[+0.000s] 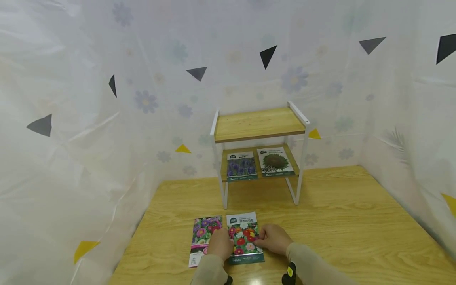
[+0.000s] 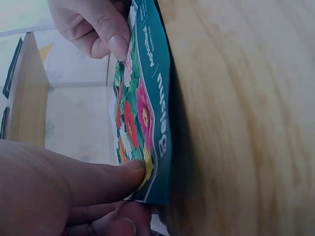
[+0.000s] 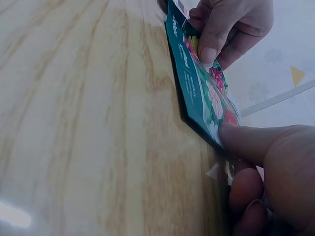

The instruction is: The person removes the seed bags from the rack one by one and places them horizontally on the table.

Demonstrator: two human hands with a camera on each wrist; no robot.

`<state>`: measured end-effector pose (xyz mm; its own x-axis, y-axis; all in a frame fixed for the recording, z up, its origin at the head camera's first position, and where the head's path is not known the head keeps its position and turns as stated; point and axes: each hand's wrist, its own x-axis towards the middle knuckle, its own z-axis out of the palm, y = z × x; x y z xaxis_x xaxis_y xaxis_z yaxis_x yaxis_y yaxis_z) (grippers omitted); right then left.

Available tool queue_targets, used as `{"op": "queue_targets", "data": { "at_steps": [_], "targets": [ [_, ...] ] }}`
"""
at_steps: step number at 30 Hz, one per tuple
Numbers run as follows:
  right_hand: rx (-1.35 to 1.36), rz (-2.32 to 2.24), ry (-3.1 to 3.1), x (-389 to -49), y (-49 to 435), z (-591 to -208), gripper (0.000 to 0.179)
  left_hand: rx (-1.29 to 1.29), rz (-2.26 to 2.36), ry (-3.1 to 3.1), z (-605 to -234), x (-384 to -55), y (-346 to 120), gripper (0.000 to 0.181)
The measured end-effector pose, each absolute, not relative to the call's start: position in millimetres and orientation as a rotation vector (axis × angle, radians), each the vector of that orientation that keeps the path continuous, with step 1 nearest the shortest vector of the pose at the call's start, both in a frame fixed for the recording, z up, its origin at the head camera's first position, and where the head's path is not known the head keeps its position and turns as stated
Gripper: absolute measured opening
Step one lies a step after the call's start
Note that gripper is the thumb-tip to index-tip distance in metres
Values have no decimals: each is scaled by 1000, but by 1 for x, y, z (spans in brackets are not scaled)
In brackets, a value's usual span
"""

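Both hands pinch a seed packet [image 1: 246, 253] printed with red, pink and white flowers and a green bottom band, close over the wooden table in front of the shelf. My left hand [image 1: 220, 244] grips its left edge, thumb [image 2: 129, 172] on top and fingers curled beneath. On the opposite edge, my right hand [image 1: 275, 239] holds it the same way, thumb [image 3: 241, 140] on the printed face. Just left of it a second seed packet [image 1: 199, 231], with purple and pink flowers, lies on the table, partly covered by my left hand in the head view.
A small two-tier shelf [image 1: 260, 123] with white legs stands at the back of the table [image 1: 338, 221]. Its lower tier bears a purple-flower packet [image 1: 242, 166] on the left and a sunflower packet [image 1: 276, 161] on the right. Patterned sheeting [image 1: 228, 47] hangs around the table.
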<state>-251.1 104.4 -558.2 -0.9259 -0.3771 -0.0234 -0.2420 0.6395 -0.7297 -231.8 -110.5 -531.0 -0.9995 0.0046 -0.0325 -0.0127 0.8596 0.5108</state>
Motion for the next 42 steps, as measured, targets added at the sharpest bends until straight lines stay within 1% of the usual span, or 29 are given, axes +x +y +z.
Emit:
{"op": "queue_targets", "data": {
  "at_steps": [8, 17, 31, 35, 38, 42],
  "targets": [
    [-492, -1119, 2690, -252, 105, -560, 33, 5, 830, 3054, -533, -230, -109, 14],
    [-543, -1123, 2687, -254, 107, -564, 35, 18, 794, 3069, -536, -228, -108, 13],
    [-496, -1196, 2640, -252, 107, -559, 31, 33, 759, 3185, -534, -225, -108, 13],
    [-468, -1250, 2603, -250, 107, -555, 31, 10, 773, 3175, -536, -226, -108, 15],
    [-467, -1304, 2564, -249, 109, -555, 29, -20, 807, 3153, -536, -227, -108, 20],
    [-462, -1409, 2446, -251, 114, -558, 27, 36, 888, 3164, -527, -225, -108, 27]
  ]
}}
